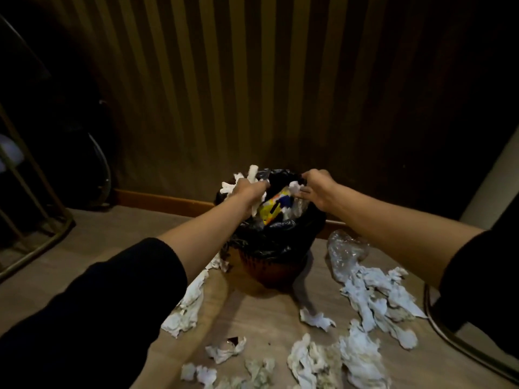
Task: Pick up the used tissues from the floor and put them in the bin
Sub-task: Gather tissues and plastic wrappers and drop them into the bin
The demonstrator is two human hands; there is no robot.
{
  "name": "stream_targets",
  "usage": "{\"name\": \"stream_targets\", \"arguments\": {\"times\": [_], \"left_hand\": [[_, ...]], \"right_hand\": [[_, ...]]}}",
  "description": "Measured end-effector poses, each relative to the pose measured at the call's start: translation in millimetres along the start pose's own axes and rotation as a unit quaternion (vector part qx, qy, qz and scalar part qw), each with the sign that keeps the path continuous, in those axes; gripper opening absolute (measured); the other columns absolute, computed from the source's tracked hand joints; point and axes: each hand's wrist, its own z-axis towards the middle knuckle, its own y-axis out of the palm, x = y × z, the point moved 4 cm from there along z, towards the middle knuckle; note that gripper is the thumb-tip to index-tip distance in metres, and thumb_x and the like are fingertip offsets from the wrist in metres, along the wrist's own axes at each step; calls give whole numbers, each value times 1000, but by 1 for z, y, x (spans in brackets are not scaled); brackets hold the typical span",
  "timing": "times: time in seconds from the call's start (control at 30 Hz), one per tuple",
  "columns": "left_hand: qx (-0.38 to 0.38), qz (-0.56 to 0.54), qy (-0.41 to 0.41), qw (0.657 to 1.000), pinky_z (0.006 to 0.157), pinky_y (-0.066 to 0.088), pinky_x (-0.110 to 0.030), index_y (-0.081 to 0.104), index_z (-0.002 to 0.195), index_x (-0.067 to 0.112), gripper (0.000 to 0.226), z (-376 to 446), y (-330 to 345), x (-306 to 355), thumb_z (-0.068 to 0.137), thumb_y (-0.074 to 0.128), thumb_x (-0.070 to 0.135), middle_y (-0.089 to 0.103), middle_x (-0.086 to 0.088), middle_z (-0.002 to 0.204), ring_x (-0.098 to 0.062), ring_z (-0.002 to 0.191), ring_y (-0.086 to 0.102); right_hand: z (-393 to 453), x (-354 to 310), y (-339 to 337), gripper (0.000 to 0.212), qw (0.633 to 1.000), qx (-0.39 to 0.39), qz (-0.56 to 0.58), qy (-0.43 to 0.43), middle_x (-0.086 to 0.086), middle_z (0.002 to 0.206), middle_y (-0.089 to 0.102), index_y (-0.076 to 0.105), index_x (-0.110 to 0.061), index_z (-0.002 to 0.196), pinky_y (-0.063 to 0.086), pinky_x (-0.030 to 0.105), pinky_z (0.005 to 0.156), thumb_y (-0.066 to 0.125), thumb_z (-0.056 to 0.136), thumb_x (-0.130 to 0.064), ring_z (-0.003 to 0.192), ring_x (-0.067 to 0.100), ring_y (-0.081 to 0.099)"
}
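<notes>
A brown bin lined with a black bag stands on the floor against the striped wall. Both my hands are over its mouth. My left hand is shut on a bunch of white tissues that stick up above the bin's left rim. My right hand pinches a small white tissue at the right rim. Inside the bin lie tissues and a yellow and blue wrapper. Several crumpled tissues lie scattered on the floor in front of the bin.
A clear crumpled plastic bag lies right of the bin. A metal frame stands at the left. A curved metal leg sits at the right. A wooden skirting board runs along the wall.
</notes>
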Motion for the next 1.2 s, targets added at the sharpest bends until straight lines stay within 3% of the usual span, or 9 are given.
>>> {"name": "stream_targets", "arguments": {"times": [0.17,0.27,0.43,0.63,0.77,0.83,0.9,1.1,1.2], "left_hand": [[-100,102,18,990,96,50,-42,48,137,5,55,0,7,-7,93,66,33,53,-14,139,-31,121,55],[-84,190,102,973,90,50,-33,60,124,13,34,-12,4,-6,94,65,29,61,-8,127,-20,105,58],[-94,281,294,909,82,57,-32,66,115,17,23,-52,9,-4,94,61,26,71,-2,107,-16,97,68],[-128,359,404,832,73,60,-39,66,107,24,17,-93,54,-3,92,60,30,71,5,89,-11,81,68],[-180,415,445,773,72,59,-39,66,101,23,16,-109,99,-26,90,57,29,73,3,88,-14,81,70],[-217,452,425,754,73,58,-37,65,98,24,14,-110,119,-49,88,57,30,73,2,90,-18,83,70],[-260,481,377,748,73,57,-34,65,96,23,13,-106,133,-77,87,58,30,72,1,92,-21,85,70],[-387,583,258,666,86,53,-36,49,136,21,59,-86,156,-164,86,66,45,57,-5,132,-27,112,62],[-428,587,233,646,96,51,-38,35,148,23,83,-85,167,-201,80,72,52,42,-7,146,-30,127,52]], "right_hand": [[-1,5,-8,54,999,9,-26,20,17,155,28,19,-9,155,55,47,100,36,104,-10,132,35,46],[-5,7,-13,46,997,6,-79,9,18,145,44,34,-3,147,60,40,89,43,103,-10,121,31,58],[-12,5,-54,21,972,41,-215,-87,12,107,68,67,-3,111,53,27,64,51,98,-8,85,18,67],[-7,33,-139,17,940,122,-311,-74,11,104,72,70,-10,107,54,27,67,58,97,-14,87,17,69],[8,73,-185,14,892,111,-437,-5,13,107,70,70,-9,105,61,38,84,60,95,-11,96,23,68],[16,91,-196,12,857,79,-510,5,15,108,70,70,-9,103,61,34,75,62,94,-10,94,23,68],[24,109,-201,23,820,28,-572,11,12,116,69,68,-11,112,56,28,69,69,90,-13,94,21,67],[55,153,-207,97,731,-82,-676,-31,21,148,46,26,-26,157,40,47,111,81,78,-37,140,43,40],[72,172,-209,115,721,-93,-686,-33,22,150,44,11,-35,159,46,47,105,83,71,-51,137,42,43]]}}
